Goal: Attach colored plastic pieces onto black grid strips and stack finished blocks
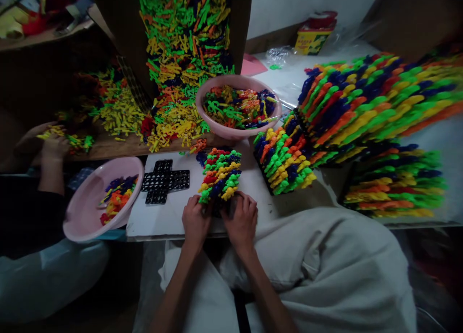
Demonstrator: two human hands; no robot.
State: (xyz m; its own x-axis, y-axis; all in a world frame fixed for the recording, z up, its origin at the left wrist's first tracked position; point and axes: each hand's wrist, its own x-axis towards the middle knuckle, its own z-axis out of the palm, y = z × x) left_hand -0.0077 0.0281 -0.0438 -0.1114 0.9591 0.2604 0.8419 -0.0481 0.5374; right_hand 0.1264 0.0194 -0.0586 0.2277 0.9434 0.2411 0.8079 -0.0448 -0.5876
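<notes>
Clearly, our grip is closed at the near end of a dark base (218, 209), left hand (196, 222) and right hand (241, 219) curled at its corners, under a block of coloured figures (221, 175) on the white worktop (155, 224). Its rows look mostly filled; we cannot tell about slots behind our fingers. Leftward, black grids (165, 181) lie bare, apparently left to fill. Rightward, the packed blocks (285, 161) seem done. Beyond, a pink bowl (201, 109) and a heap (184, 48) hold loose figures.

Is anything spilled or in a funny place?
Maybe one thing: a small green plastic piece lies by the crumpled clear plastic, which looks odd because it's apart from the big colourful heap.
</notes>
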